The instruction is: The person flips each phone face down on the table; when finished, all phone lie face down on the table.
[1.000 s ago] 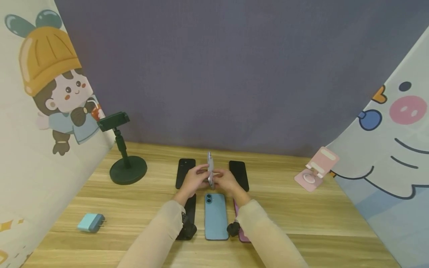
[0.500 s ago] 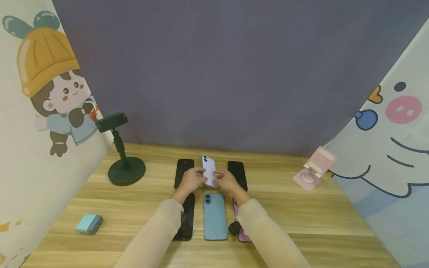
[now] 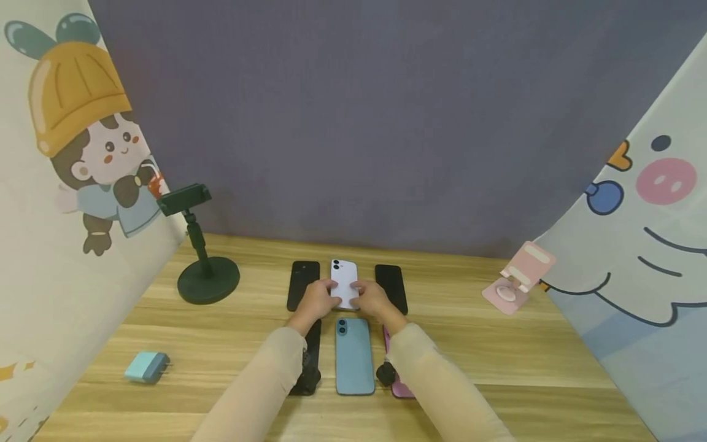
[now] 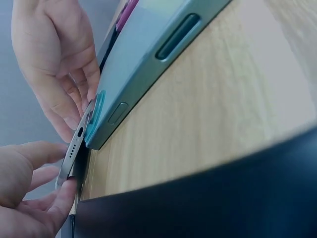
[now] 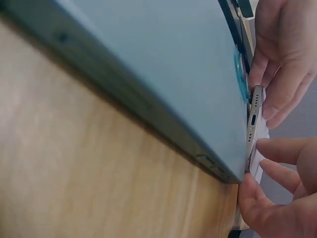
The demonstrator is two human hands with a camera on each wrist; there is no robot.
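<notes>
A pale lavender phone (image 3: 345,283) lies back up in the far row, twin camera lenses at its top left. My left hand (image 3: 318,298) pinches its left edge between thumb and fingers. Opposite, my right hand (image 3: 371,297) holds the right edge. Both wrist views show the port end of this phone (image 4: 74,148), low over the table, with fingertips of my right hand (image 5: 280,186) at its side. A blue phone (image 3: 355,357) lies just nearer. Black phones lie on either side, one (image 3: 303,285) beside my left hand, another (image 3: 391,288) beside my right.
Under my left forearm is another black phone (image 3: 313,353); a purple phone (image 3: 403,388) is partly covered by my right sleeve. A dark green stand (image 3: 207,280) and a light blue charger (image 3: 146,367) are at left. A pink folding stand (image 3: 530,267) is at right.
The lavender phone, edge-on between my hands a second ago, has turned its back up and come down flat between the two black phones. Both hands have kept hold of it.
</notes>
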